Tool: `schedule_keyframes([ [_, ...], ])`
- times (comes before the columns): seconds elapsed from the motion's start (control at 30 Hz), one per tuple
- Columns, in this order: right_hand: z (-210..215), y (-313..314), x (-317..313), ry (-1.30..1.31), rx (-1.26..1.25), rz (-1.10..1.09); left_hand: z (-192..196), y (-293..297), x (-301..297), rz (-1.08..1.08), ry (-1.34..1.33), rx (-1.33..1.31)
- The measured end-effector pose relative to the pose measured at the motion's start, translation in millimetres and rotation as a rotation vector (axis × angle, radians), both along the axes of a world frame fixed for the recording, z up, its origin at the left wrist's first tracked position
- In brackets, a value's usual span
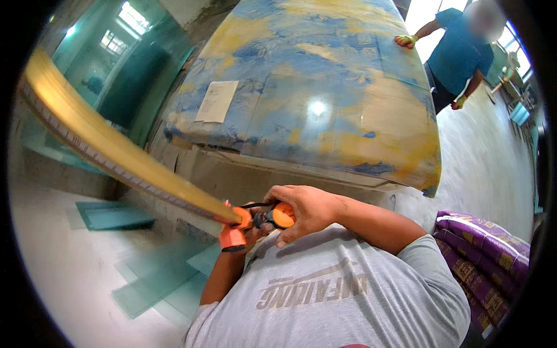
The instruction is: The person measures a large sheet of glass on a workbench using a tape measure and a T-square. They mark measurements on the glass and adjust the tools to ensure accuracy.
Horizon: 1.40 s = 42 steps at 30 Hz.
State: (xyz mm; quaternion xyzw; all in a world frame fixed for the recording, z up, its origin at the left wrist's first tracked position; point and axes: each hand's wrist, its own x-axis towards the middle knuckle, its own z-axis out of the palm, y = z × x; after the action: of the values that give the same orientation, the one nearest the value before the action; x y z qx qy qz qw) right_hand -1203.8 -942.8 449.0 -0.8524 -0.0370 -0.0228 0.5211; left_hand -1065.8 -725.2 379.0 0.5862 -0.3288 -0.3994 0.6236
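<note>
In front of the grey shirt (360,284): one graduated yellow bar (130,153), its orange end fitting (234,236) gripped by the left hand (258,232); right hand (310,210) curled round an orange knob (284,217). Bar was raised, off the patterned surface (278,104); portion done or left was indeterminable.

The tape (233,238) has an orange case with dark trim, held in front of the person's chest, and its blade (116,149) is drawn well out. The blade runs up and to the left from the case, bowing toward the view's left rim, where it looks broadest. It is yellow and smeared by blur, with a pale, dark-ticked scale along its lower edge; the marks are too blurred to read. Just right of the case is a round orange part (283,216) with black fittings; whether it belongs to the tape cannot be told.
</note>
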Motion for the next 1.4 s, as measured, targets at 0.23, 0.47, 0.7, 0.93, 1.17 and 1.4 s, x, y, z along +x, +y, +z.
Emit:
schedule_keyframes([
  [0.23, -42.7, -35.4, -28.6, 0.275, -0.15, -0.245, 0.7, 7.5, 23.7, 0.051, -0.157, 0.063],
  [0.47, -119.2, -137.7, -231.9, 0.651, -0.135, -0.688, -18.7, 44.1, 60.6, 0.18, 0.279, -0.169],
  [0.7, -189.8, -154.9, -244.6, 0.609, -0.47, -0.918, -2.6, 27.7, 53.8, 0.395, 0.305, -0.231],
  [0.93, -226.5, -142.6, -118.0, 0.681, -0.495, -1.039, -16.3, 31.6, 59.0, 0.422, 0.319, -0.218],
  [1.17, -232.8, -144.2, -98.4, 0.695, -0.519, -0.973, -19.3, 42.2, 55.3, 0.346, 0.218, -0.146],
  [1.4, -252.7, -170.6, -117.1, 0.824, -0.488, -0.951, -20.0, 39.4, 49.9, 0.353, 0.24, -0.191],
])
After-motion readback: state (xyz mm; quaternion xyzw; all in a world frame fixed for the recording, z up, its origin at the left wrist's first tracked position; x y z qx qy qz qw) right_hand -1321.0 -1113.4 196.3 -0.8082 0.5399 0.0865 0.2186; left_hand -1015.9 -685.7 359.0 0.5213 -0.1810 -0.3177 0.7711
